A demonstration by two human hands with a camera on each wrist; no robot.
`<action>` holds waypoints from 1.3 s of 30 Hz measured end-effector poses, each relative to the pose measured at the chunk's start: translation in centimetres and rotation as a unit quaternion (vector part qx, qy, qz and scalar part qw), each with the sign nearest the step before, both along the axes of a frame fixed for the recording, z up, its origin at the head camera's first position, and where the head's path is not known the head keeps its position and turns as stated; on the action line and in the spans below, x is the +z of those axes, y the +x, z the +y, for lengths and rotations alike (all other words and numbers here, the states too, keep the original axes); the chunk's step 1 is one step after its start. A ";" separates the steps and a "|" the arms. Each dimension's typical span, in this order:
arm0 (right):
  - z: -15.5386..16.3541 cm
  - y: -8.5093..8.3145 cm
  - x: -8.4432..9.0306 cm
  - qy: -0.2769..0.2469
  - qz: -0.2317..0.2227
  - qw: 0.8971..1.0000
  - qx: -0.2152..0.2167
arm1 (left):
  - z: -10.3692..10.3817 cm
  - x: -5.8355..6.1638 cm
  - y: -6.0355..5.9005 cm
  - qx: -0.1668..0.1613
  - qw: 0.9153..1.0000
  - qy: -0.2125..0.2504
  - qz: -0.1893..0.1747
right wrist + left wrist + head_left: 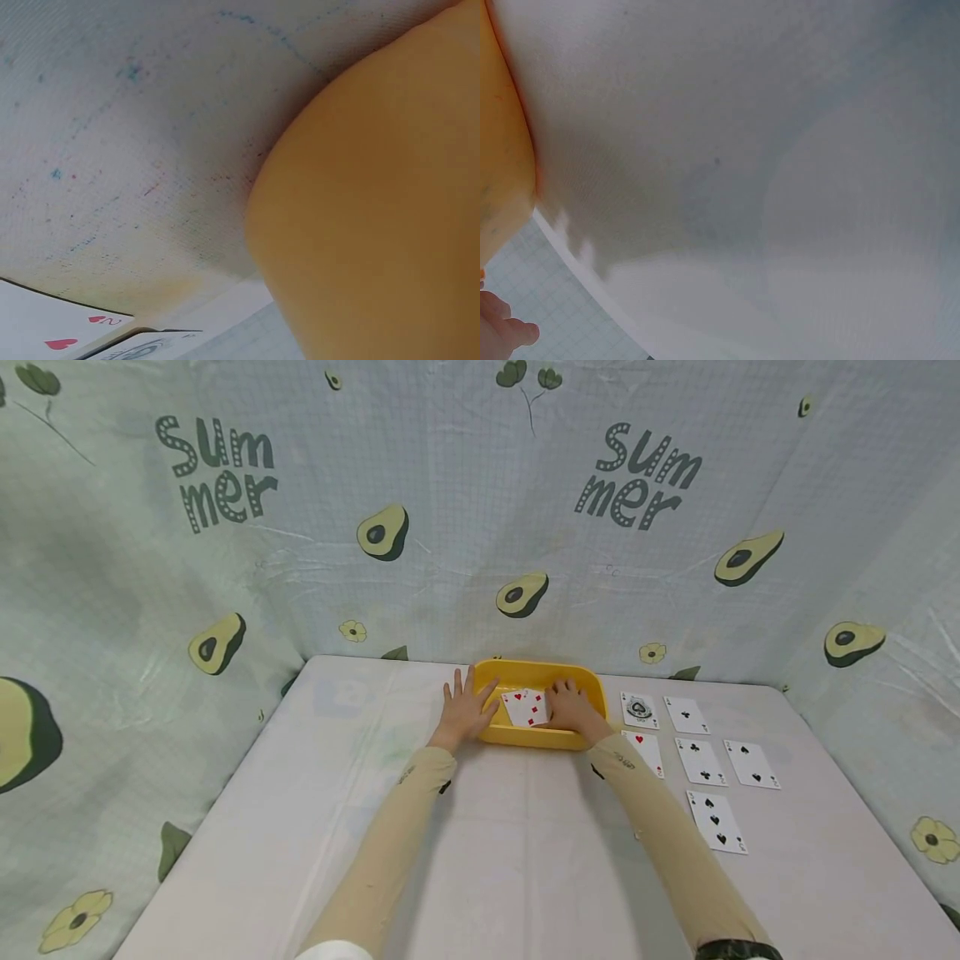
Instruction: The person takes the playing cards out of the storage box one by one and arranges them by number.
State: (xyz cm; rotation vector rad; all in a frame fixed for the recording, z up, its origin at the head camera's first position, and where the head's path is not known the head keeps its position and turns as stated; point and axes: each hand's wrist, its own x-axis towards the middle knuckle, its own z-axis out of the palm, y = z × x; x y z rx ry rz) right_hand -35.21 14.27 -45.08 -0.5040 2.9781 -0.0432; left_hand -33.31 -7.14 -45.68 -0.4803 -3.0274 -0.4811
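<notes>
A yellow tray (525, 737) stands at the table's back edge, with red-suited playing cards (519, 710) lying inside, one of them diamonds. My left hand (463, 714) is at the tray's left end, its fingers spread and the thumb side over the rim. In the left wrist view, part of the left hand (506, 328) shows beside the tray wall (502, 142). My right hand (572, 706) reaches into the tray with fingers bent down, at the right edge of the cards. Its fingertips are partly hidden, so a grip cannot be made out.
Right of the tray, several cards lie face up: an ace of spades (639, 711), a two of hearts (643, 752) partly behind the right sleeve, a clubs card (701, 762), a spades card (752, 765) and a three of spades (717, 823). A patterned cloth wall (450, 602) rises behind the table.
</notes>
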 end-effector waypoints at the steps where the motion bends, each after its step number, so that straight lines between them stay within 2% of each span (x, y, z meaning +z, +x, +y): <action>1: 0.0 0.0 0.1 -0.002 0.002 1.000 0.000 | 0.0 0.0 0.0 0.000 1.000 0.001 0.000; 11: 0.6 0.1 0.4 -0.001 0.036 0.999 -0.004 | 0.1 0.0 0.0 0.004 1.000 0.010 -0.002; 17: 1.0 0.4 0.9 -0.020 0.064 0.998 0.006 | 0.1 -0.2 -0.2 0.005 1.000 0.012 -0.001; 25: 1.7 0.4 1.2 -0.008 0.085 0.996 0.012 | 0.1 -0.1 -0.2 0.004 1.000 0.013 -0.004; 32: 2.2 1.2 2.1 -0.010 0.084 0.996 0.023 | 0.1 0.0 -0.1 0.001 1.000 0.016 -0.006; 39: 2.8 2.1 2.9 -0.003 0.107 0.993 0.041 | 0.0 0.0 -0.1 0.002 1.000 0.011 -0.002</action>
